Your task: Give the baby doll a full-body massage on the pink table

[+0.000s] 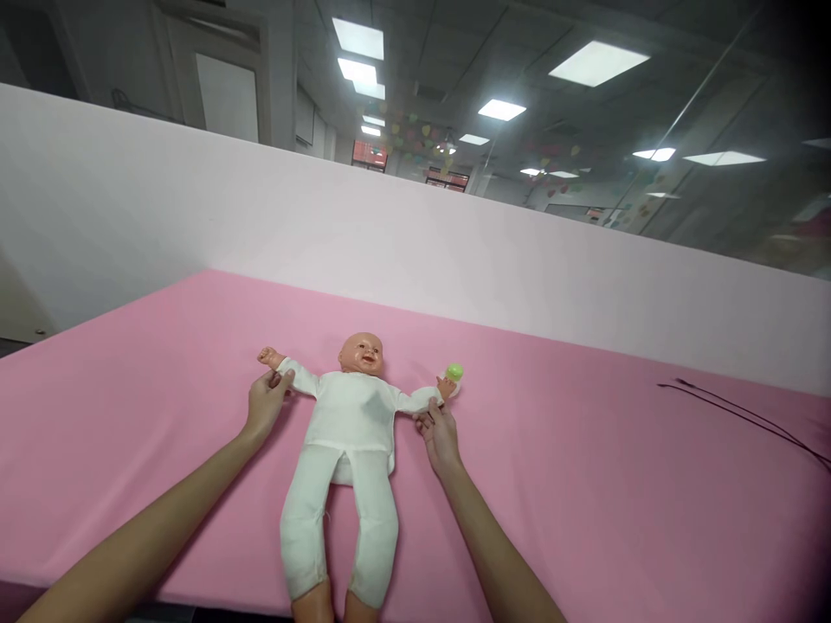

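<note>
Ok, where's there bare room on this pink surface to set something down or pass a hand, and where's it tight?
Widest free patch: the pink surface between the right hand and the dark cord. Another lies left of the left hand. Crowded: around the doll, mostly near its arm by the right hand, beside the green-topped pacifier.

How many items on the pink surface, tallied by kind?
Plastic baby doll in white cloth suit: 1
Green-and-white plastic pacifier: 1
Thin black cord: 1
Total: 3
</note>
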Tool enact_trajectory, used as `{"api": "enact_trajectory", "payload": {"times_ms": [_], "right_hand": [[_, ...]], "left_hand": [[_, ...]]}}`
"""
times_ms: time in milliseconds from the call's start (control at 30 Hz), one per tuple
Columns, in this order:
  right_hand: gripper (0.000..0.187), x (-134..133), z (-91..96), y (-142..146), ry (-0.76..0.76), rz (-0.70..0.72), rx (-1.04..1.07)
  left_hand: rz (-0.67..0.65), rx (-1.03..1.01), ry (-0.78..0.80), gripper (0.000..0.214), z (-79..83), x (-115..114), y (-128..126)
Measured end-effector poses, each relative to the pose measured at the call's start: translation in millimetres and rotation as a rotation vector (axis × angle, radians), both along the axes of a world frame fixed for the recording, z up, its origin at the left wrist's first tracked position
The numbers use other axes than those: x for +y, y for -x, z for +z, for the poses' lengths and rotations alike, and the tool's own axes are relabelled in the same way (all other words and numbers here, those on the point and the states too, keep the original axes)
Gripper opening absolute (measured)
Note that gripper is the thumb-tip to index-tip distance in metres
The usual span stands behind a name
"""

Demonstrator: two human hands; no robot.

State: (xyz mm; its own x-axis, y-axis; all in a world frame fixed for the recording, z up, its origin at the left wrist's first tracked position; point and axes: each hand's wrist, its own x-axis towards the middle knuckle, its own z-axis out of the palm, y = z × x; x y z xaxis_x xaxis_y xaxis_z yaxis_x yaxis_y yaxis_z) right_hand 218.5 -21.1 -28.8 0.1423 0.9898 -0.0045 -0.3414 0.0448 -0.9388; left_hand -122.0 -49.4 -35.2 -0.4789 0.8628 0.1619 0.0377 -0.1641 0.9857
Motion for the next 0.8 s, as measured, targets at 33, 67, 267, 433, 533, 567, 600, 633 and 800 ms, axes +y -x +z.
{"api": "enact_trajectory", "payload": {"times_ms": [33,67,267,433,533,567,600,633,800], "right_hand": [[0.049,0.0,0.5,-0.8,-0.003,-0.001,0.000],[0.049,-0.4,1.0,-0.5,-0.023,0.003,-0.024],[0.045,-10.7,2.5,12.3,-0.291,0.166,-0.347],[0.042,-20.2,2.5,11.5,-0.556,0.363,-0.785],[0.047,-21.4,1.8,10.0,-0.579,0.403,-0.859],[0.046,-21.1,1.2,10.7,-0.574,0.397,-0.843],[0.043,-20.3,0.5,12.0,-0.561,0.381,-0.809],[0.039,-19.3,-0.3,13.9,-0.536,0.356,-0.752],[0.046,-10.2,-3.3,18.1,-0.241,0.166,-0.296]], "left_hand": [[0.008,0.009,0.004,0.047,0.4,0.0,0.8],[0.010,0.042,-0.013,0.046,1.2,-0.5,0.3],[-0.074,0.397,-0.152,0.042,6.5,-8.0,-14.8],[-0.253,0.796,-0.353,0.034,-2.2,-8.0,-17.3],[-0.309,0.855,-0.454,0.042,-6.7,-7.0,-18.5],[-0.307,0.846,-0.452,0.042,-7.0,-7.0,-19.2],[-0.301,0.827,-0.437,0.040,-6.7,-7.2,-20.0],[-0.293,0.792,-0.406,0.037,-5.9,-7.6,-20.7],[-0.121,0.341,-0.175,0.043,1.4,-7.3,-19.0]]}}
